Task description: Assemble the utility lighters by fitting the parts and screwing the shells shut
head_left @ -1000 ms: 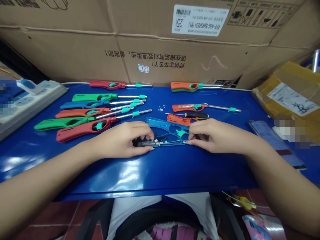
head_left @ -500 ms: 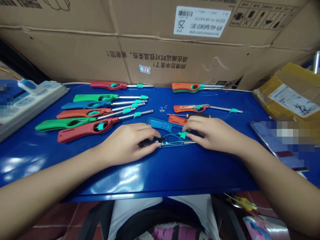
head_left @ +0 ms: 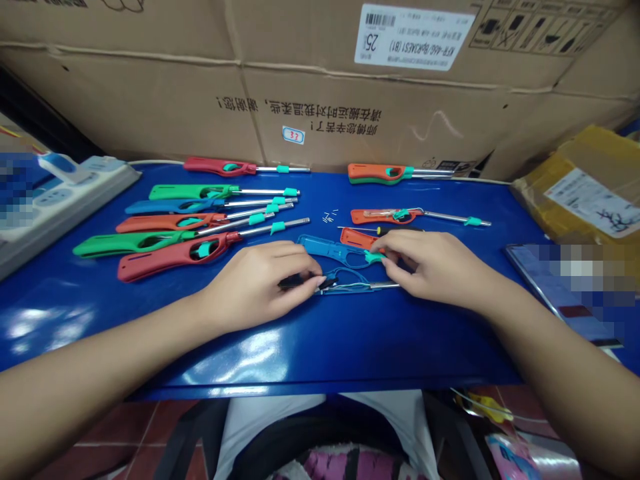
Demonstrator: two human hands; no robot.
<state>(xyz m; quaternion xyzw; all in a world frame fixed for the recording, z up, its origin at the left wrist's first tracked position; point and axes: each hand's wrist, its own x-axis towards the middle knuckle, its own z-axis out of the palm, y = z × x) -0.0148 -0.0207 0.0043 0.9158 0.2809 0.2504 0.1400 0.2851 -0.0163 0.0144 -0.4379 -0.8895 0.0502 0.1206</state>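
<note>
My left hand (head_left: 260, 283) lies on the blue table (head_left: 310, 340), fingers closed on the dark end of an opened lighter's inner assembly (head_left: 350, 285), a metal tube with thin wires. My right hand (head_left: 430, 267) pinches a small teal trigger piece (head_left: 374, 257) beside the empty blue lighter shell (head_left: 333, 249). An orange shell half (head_left: 356, 237) and a black-and-yellow screwdriver (head_left: 397, 229) lie just behind my right hand, partly hidden by it.
Several assembled long lighters (head_left: 190, 223) lie in a row at left; another red one (head_left: 235, 167) and an orange-green one (head_left: 390, 173) lie by the cardboard boxes (head_left: 300, 87). An opened orange lighter (head_left: 415, 215), tiny screws (head_left: 329, 216), a power strip (head_left: 60, 197) and a phone (head_left: 565, 283) are nearby.
My right hand has moved left and farther back, from the tube's tip to the teal trigger piece by the blue shell. My left hand stays on the assembly's dark end.
</note>
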